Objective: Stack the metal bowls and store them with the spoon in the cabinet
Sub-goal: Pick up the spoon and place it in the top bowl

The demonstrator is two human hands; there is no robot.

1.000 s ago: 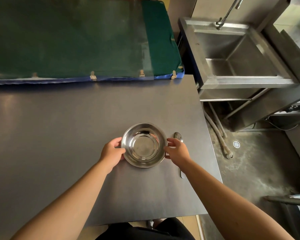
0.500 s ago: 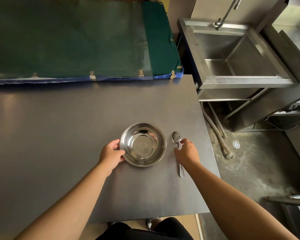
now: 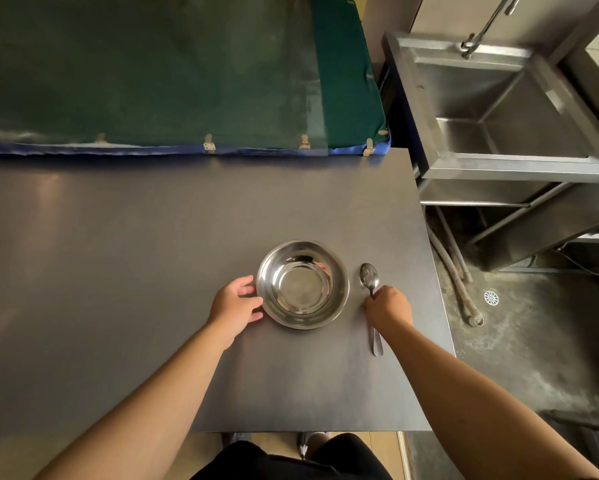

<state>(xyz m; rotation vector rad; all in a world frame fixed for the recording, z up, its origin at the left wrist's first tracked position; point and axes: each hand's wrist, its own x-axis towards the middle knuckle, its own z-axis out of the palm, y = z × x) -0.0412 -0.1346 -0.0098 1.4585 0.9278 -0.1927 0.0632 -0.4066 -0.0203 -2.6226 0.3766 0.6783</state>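
A shiny metal bowl (image 3: 303, 285) sits upright on the dark grey table (image 3: 152, 254), near its front right part; whether more bowls are nested in it I cannot tell. My left hand (image 3: 235, 306) rests against the bowl's left rim, fingers curled on it. A metal spoon (image 3: 370, 282) lies right of the bowl, bowl end pointing away from me. My right hand (image 3: 390, 306) is closed over the middle of its handle, and the handle's end sticks out below my wrist. No cabinet is in view.
A green mat with a blue edge (image 3: 173, 74) covers the surface behind the table. A steel sink (image 3: 505, 109) with a tap stands to the right. Hoses and a floor drain (image 3: 491, 297) lie on the concrete floor beside the table's right edge.
My right hand left the bowl's right rim, moved right and closed over the spoon's handle. My left hand stays at the bowl's left rim.
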